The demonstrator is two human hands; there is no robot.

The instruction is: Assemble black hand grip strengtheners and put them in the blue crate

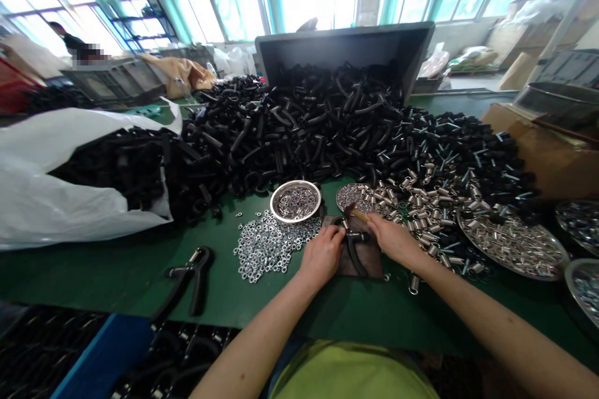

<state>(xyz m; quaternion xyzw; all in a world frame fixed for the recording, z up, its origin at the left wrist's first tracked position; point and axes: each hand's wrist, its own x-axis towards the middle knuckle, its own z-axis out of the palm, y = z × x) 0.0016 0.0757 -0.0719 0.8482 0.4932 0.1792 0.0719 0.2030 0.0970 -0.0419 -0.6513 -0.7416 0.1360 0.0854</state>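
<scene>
My right hand [389, 238] is closed round the wooden handle of a small hammer [359, 214], its dark head over the work spot. Below it, my left hand [322, 254] pinches a black hand grip exerciser [356, 254] near its spring end. The exerciser lies on a dark flat block [373, 262]; my fingers hide part of it. Just beyond my hands sit a metal bowl [277, 211] of small metal parts and a plate [340, 199] of tiny pieces. Loose nuts [264, 248] are heaped left of my left hand, and coil springs [423, 224] lie right of the hammer.
A large pile of black handles [299, 131] spills from a tipped grey bin [345, 43]. Another exerciser [196, 280] lies on the green table [224, 299] at left. A white sack [88, 212] stands left; a tray of pins [519, 249] stands right. A person [77, 43] is far back.
</scene>
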